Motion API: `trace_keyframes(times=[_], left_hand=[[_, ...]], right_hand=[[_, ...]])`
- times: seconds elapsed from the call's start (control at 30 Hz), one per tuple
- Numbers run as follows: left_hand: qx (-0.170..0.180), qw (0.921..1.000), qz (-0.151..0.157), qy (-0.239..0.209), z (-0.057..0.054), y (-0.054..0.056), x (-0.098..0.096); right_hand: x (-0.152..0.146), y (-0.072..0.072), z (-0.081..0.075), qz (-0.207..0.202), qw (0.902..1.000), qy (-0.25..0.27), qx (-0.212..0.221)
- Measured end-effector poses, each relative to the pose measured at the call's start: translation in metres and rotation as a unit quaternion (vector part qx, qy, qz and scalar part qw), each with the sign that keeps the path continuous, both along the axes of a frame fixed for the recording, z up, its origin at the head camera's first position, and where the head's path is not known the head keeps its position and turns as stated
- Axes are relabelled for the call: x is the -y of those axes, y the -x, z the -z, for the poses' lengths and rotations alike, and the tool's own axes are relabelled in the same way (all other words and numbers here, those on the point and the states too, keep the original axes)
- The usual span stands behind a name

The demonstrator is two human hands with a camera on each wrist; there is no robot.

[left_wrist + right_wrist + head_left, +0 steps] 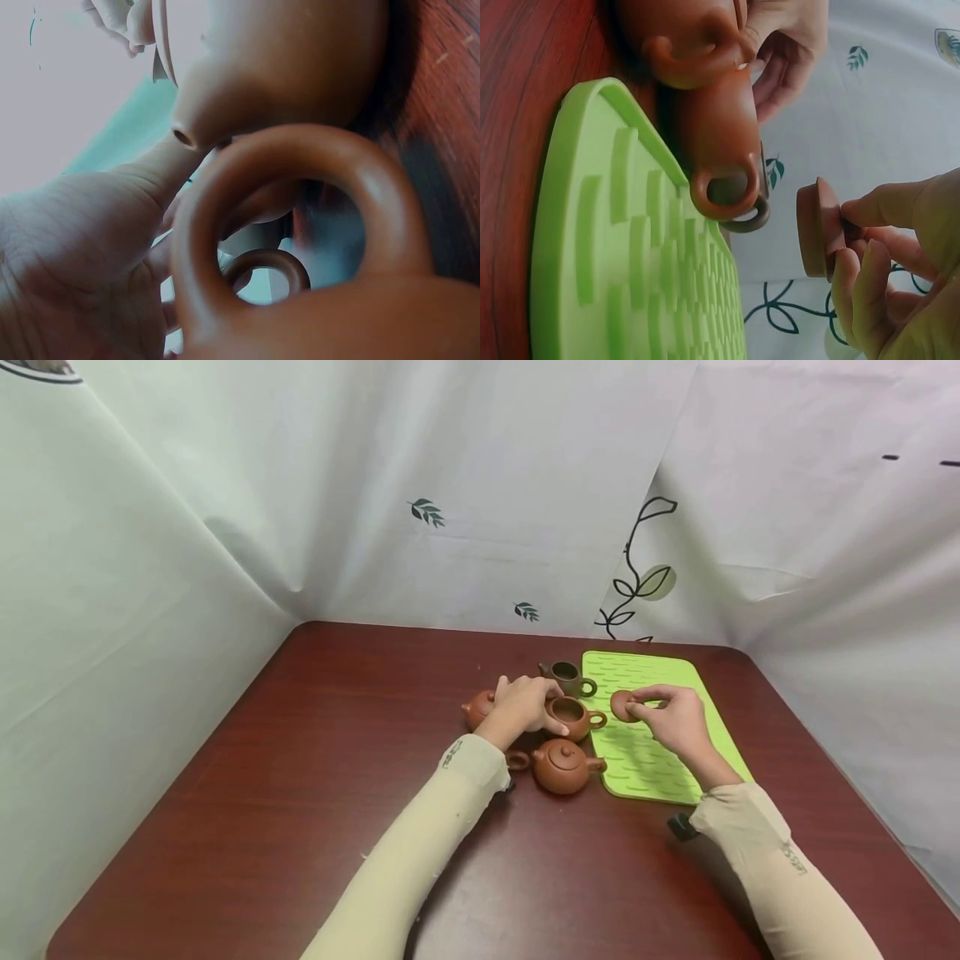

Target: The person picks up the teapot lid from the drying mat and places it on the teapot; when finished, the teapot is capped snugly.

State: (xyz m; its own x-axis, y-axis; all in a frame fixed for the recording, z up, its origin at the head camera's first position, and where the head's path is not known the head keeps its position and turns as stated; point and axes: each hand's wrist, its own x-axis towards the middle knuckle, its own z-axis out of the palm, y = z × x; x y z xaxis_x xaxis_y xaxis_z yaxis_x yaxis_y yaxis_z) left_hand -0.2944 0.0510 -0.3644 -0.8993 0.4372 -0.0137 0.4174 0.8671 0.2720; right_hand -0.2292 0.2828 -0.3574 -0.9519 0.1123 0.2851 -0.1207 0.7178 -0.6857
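Observation:
My right hand pinches a round brown clay lid by its knob, raised over the green mat. In the right wrist view the lid is tipped on edge, flat underside facing away from the fingers. My left hand grips a lidless clay teapot, thumb on its near side and fingers on the far side. Just in front sits a lidded teapot, its spout overlapping the left thumb in the left wrist view. Another lidded teapot is partly hidden behind the left hand.
A darker lidless teapot stands behind the gripped one. The ridged green mat lies right of the teapots, its raised rim beside their handles. White patterned cloth hangs behind the dark red table.

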Motion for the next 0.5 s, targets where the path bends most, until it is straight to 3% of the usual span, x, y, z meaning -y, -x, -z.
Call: trace_keyframes(times=[0.5], left_hand=[[-0.002,1.0000,0.001,0.003,-0.001,0.000,0.001]], right_hand=[[0.014,0.005,-0.001,-0.020,0.9992,0.029,0.020]])
